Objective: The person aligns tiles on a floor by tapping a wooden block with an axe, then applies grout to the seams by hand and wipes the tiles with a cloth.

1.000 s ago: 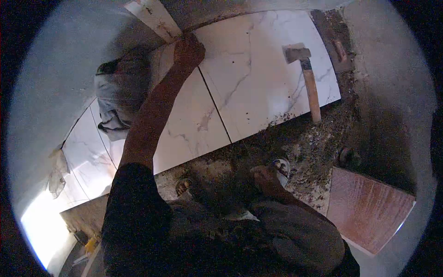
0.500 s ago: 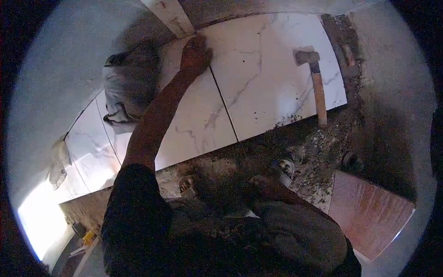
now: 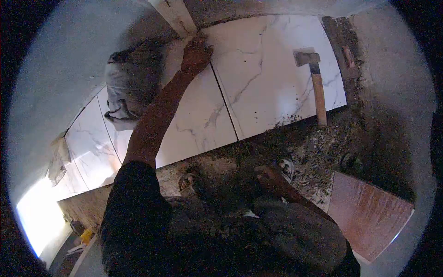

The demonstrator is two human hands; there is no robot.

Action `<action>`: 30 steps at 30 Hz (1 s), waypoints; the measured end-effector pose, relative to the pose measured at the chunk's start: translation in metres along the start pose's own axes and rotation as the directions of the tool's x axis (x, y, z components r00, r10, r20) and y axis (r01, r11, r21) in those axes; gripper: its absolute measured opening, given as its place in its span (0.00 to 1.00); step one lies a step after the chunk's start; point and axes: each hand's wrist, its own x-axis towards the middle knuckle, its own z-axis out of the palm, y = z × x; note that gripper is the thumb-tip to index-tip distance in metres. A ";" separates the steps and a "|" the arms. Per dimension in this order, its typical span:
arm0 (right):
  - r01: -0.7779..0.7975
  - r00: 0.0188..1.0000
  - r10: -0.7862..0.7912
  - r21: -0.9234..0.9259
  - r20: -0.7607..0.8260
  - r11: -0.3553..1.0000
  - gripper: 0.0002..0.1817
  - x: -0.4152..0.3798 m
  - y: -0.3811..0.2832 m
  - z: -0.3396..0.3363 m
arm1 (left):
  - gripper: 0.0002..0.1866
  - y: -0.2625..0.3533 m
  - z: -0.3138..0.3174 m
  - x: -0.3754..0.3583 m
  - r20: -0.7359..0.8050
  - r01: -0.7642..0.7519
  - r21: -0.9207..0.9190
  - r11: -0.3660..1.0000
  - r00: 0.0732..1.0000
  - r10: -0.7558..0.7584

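Observation:
My left hand (image 3: pixel 197 56) rests at the back edge of the marbled white tiles, by the top of a dark joint and close to the foot of a pale upright post (image 3: pixel 179 21). Its fingers are curled down; whatever they may pinch is hidden. The left tile (image 3: pixel 203 115) and the right tile (image 3: pixel 258 87) lie on either side of that joint. In dim light my right hand (image 3: pixel 266 176) hangs low near my right foot, above the dirt, its fingers too dark to read. A hatchet (image 3: pixel 318 87) with a wooden handle lies on the right tile.
Grey cloth (image 3: pixel 129 87) is bundled on the tiles left of my forearm. Loose dirt (image 3: pixel 318 147) covers the ground in front of them. A reddish tile (image 3: pixel 369 214) leans at lower right. Walls close in on both sides, and bright light enters at lower left.
My left hand keeps its place at the back edge of the tiles. My right hand has shifted slightly near my foot. The hatchet and cloth have not moved.

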 end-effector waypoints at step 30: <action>0.136 0.982 -0.157 -0.184 -0.106 0.974 0.22 0.018 -0.001 0.007 | 0.17 -0.032 -0.048 -0.052 0.303 -0.242 0.128 0.962 0.933 0.195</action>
